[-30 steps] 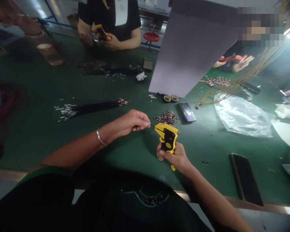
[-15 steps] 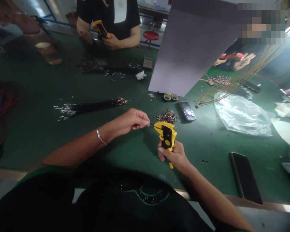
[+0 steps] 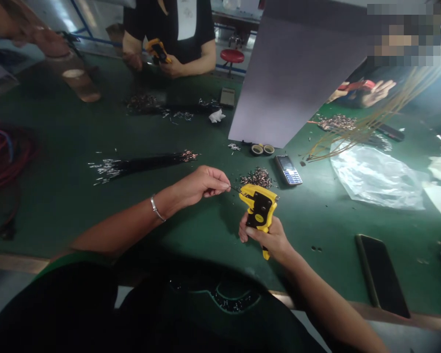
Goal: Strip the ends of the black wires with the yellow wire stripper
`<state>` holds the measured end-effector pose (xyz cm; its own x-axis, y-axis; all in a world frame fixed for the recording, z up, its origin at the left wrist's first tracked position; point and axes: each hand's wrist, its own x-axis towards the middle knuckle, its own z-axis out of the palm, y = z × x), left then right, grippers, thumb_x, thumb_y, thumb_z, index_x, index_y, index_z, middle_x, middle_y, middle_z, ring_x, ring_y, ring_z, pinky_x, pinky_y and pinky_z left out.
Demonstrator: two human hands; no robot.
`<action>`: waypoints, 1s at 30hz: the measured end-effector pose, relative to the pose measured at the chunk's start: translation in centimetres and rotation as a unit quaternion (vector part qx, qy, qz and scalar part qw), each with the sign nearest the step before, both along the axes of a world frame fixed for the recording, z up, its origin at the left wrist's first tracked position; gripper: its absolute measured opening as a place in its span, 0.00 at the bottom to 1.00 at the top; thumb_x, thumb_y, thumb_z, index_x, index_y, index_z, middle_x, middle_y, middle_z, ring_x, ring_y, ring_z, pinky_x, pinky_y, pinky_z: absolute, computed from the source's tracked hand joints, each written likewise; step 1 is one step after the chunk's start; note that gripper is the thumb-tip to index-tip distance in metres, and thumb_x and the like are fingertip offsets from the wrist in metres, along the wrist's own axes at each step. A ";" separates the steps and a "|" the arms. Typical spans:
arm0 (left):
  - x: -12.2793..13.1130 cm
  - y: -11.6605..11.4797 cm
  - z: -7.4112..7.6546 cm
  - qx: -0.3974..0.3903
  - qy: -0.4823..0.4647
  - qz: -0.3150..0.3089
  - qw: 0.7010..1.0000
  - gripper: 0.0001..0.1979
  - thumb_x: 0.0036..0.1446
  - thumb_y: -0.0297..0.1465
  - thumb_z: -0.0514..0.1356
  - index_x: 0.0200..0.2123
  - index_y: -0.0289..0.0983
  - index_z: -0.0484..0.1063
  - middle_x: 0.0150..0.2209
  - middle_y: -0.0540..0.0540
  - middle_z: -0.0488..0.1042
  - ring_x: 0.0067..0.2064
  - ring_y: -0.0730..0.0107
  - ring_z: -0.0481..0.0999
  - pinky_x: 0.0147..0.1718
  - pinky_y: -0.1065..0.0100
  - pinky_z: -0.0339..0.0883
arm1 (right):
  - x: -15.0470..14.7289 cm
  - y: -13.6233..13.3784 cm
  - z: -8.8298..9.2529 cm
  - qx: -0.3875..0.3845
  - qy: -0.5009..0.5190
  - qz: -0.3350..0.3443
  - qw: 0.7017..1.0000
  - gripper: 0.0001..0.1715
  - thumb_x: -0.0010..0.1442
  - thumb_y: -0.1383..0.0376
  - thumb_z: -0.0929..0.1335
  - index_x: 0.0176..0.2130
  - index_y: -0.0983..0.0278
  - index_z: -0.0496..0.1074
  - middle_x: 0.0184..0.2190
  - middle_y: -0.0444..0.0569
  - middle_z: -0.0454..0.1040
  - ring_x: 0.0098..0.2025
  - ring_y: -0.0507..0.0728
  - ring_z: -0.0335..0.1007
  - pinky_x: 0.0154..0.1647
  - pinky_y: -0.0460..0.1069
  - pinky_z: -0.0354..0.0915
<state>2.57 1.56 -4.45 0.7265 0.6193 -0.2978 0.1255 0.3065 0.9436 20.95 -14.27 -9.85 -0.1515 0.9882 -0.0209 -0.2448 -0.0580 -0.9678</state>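
Between the fingertips of my left hand [image 3: 209,185] a thin black wire [image 3: 235,188] is pinched, its end pointing right at the tool's jaws. My right hand [image 3: 266,235] is wrapped round the handle of a yellow and black wire stripper [image 3: 259,208], held upright with its jaws toward the wire. Whether the wire's tip sits inside the jaws I cannot tell. Just behind the stripper lies a heap of small cut bits with coppery ends [image 3: 257,177]. Left of my left hand a bundle of black wires [image 3: 143,163] lies flat, silvery tips to the left and coppery ends to the right.
A keypad phone [image 3: 288,170], tape rolls [image 3: 262,149] and a clear plastic bag [image 3: 377,176] lie beyond my hands. A smartphone [image 3: 382,274] rests by the front right edge. A grey panel [image 3: 290,73] stands upright ahead. Co-workers sit across the table, one holding an orange stripper [image 3: 158,51].
The view has shifted slightly, so everything sits a little further right. The stripper's head is turned slightly and a little further from my left fingertips, and the wire stays pinched.
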 end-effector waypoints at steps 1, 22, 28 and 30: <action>0.0 0.0 0.0 0.000 -0.001 -0.001 1.000 0.04 0.44 0.28 0.64 0.25 0.33 0.75 0.21 0.50 0.69 0.20 0.81 0.60 0.19 0.74 0.46 | 0.0 0.0 0.0 0.002 -0.003 0.001 1.000 0.13 0.58 0.60 0.73 0.38 0.66 0.71 0.24 0.47 0.71 0.26 0.55 0.67 0.30 0.52 0.66; 0.1 -0.2 0.1 0.002 0.007 -0.001 1.000 0.03 0.44 0.28 0.65 0.25 0.33 0.75 0.20 0.50 0.68 0.21 0.81 0.60 0.19 0.73 0.46 | -0.6 -0.3 0.2 -0.029 0.005 -0.035 0.999 0.13 0.55 0.61 0.74 0.35 0.65 0.69 0.19 0.42 0.67 0.19 0.52 0.64 0.22 0.49 0.64; 0.1 -0.1 0.0 0.003 0.009 0.002 1.000 0.04 0.44 0.28 0.65 0.25 0.33 0.75 0.20 0.50 0.68 0.21 0.81 0.60 0.19 0.73 0.46 | -0.7 -0.4 0.3 -0.044 0.006 -0.047 0.998 0.14 0.54 0.61 0.75 0.33 0.65 0.68 0.17 0.41 0.66 0.17 0.51 0.62 0.20 0.48 0.64; 0.0 -0.1 -0.1 0.006 0.007 0.000 1.000 0.04 0.44 0.28 0.65 0.25 0.33 0.75 0.20 0.50 0.68 0.21 0.81 0.60 0.19 0.73 0.46 | -0.8 -0.4 0.4 -0.050 0.001 -0.050 0.998 0.15 0.53 0.60 0.75 0.33 0.65 0.68 0.16 0.40 0.66 0.16 0.51 0.61 0.19 0.48 0.63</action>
